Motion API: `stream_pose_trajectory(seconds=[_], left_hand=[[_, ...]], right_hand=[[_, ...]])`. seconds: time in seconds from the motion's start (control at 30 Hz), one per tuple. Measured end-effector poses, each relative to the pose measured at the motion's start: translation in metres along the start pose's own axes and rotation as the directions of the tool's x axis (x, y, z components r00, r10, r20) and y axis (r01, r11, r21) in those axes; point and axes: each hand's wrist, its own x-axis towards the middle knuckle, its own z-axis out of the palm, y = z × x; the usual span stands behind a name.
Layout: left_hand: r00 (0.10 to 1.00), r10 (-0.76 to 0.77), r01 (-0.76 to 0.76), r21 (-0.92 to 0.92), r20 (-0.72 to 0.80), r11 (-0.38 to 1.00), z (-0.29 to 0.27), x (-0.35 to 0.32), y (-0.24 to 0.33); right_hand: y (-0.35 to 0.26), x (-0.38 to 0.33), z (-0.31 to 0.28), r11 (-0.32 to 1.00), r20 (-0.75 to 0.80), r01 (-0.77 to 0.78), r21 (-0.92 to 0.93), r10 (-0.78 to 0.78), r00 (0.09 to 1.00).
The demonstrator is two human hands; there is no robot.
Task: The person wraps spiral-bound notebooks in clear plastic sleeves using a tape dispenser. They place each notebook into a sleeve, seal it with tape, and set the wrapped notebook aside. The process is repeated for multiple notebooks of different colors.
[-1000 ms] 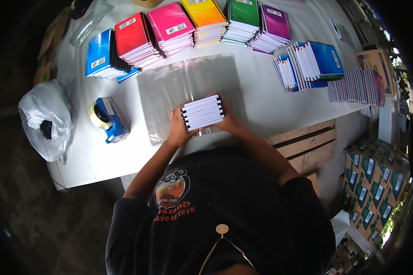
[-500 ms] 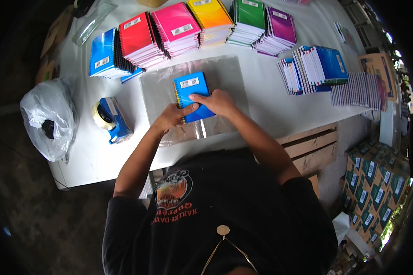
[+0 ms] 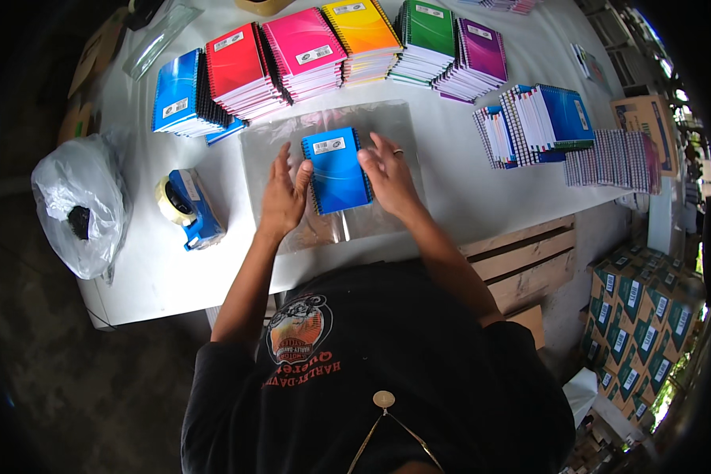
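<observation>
A blue spiral notebook (image 3: 338,178) with a white label lies on a clear plastic sheet (image 3: 265,154) in the middle of the table. Along its left edge is my left hand (image 3: 286,193), open, fingers stretched away from me and thumb beside the spiral. My right hand (image 3: 389,178), with a ring on one finger, is open at the notebook's right edge. Neither hand grips the notebook; whether a thumb touches its edge I cannot tell. Whether other notebooks lie beneath it is hidden.
Beyond the sheet stand notebook stacks: blue (image 3: 175,95), red (image 3: 235,59), pink (image 3: 304,39), yellow (image 3: 361,28), green (image 3: 428,28), purple (image 3: 482,51). Fanned notebooks (image 3: 569,114) sit at right. A blue tape dispenser (image 3: 201,213) and a plastic bag (image 3: 87,178) are at left.
Both hands have let go of the blue notebook and drawn apart to its two sides, fingers opening. The notebook now sits straighter on the sheet.
</observation>
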Motion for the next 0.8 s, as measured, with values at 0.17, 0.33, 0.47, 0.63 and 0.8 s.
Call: stream_pose_trajectory(seconds=[0.17,0.33,0.47,0.63,0.8], left_hand=[[0.979,0.168,-0.205,-0.593,-0.118,0.779,0.057,0.004,-0.027],[0.963,0.227,-0.269,-0.619,-0.148,0.738,0.065,0.004,-0.041],[0.92,0.134,-0.116,0.073,-0.368,0.991,0.041,-0.005,-0.059],[0.825,0.02,0.345,0.53,-0.565,0.775,0.038,-0.019,-0.085],[0.815,0.13,0.258,0.553,-0.565,0.792,0.053,-0.023,-0.094]], right_hand=[[0.029,-0.012,0.032,0.883,0.126,0.028,0.468,-0.098,0.987],[0.039,-0.015,0.041,0.872,0.145,0.022,0.489,-0.106,0.984],[0.047,-0.018,0.028,0.98,-0.074,0.073,0.185,-0.06,0.995],[0.072,-0.033,-0.008,0.736,-0.337,-0.161,-0.657,-0.096,0.937],[0.081,-0.035,-0.003,0.785,-0.258,0.016,-0.619,-0.222,0.94]])
